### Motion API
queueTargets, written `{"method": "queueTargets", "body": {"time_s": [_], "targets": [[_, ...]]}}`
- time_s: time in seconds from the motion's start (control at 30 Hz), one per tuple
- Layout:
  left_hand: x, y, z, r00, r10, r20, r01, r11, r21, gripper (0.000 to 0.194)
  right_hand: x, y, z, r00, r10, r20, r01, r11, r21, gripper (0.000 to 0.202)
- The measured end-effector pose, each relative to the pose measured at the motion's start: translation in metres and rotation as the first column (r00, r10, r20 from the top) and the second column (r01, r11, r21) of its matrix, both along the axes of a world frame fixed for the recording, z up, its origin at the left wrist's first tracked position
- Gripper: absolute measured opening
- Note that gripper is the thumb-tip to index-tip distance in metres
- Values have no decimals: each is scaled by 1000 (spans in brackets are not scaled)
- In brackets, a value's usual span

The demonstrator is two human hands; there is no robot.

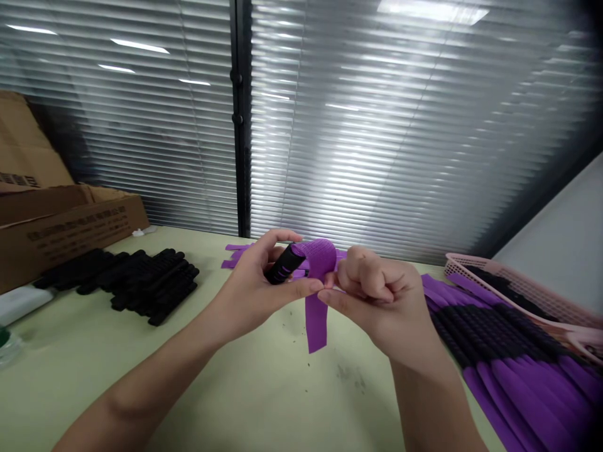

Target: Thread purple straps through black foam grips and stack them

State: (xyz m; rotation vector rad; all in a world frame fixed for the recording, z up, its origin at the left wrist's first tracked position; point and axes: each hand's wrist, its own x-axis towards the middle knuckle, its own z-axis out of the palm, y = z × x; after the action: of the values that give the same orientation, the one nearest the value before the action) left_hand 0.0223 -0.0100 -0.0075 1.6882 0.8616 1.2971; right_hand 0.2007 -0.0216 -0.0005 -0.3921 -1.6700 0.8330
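A black ribbed handle grip [285, 265] is held up in front of me, with my left hand [247, 290] wrapped round it. Purple webbing strap [316, 323] loops over from the grip's near end, and a flat tail hangs straight down. Both thumbs press on the strap just below the loop. My right hand [384, 295] pinches the strap there between thumb and curled fingers, close beside the left thumb tip. The left fingers hide part of the grip.
Black grips [151, 282] lie piled at left beside a cardboard box [80, 220]. Purple straps with black grips [499, 333] lie in a row at right, by a pink basket [532, 295]. More purple strap pieces [232, 256] lie behind my hands on the table [264, 402].
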Motion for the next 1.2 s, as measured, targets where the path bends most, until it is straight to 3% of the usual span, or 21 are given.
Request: {"method": "queueTargets", "body": {"time_s": [0.2,0.4,0.8,1.07,1.2], "targets": [[3,-1,5,990,-132,43,136,987,-87,44,0,2,1,991,125,-48,-128,990,-57,55],[4,1,3,988,-142,64,149,982,-113,41,3,3,3,973,218,-72,-223,972,-69,53],[3,-1,3,992,-126,16,127,990,-60,40,1,-2,3,1000,21,-6,-21,999,-28,53],[3,0,-3,998,56,-26,-55,998,27,52,-4,6,-3,984,-159,-86,151,985,-88,48],[2,1,-1,1000,8,-27,-9,1000,-14,50,3,8,-2,980,-178,-89,170,981,-91,39]]}}
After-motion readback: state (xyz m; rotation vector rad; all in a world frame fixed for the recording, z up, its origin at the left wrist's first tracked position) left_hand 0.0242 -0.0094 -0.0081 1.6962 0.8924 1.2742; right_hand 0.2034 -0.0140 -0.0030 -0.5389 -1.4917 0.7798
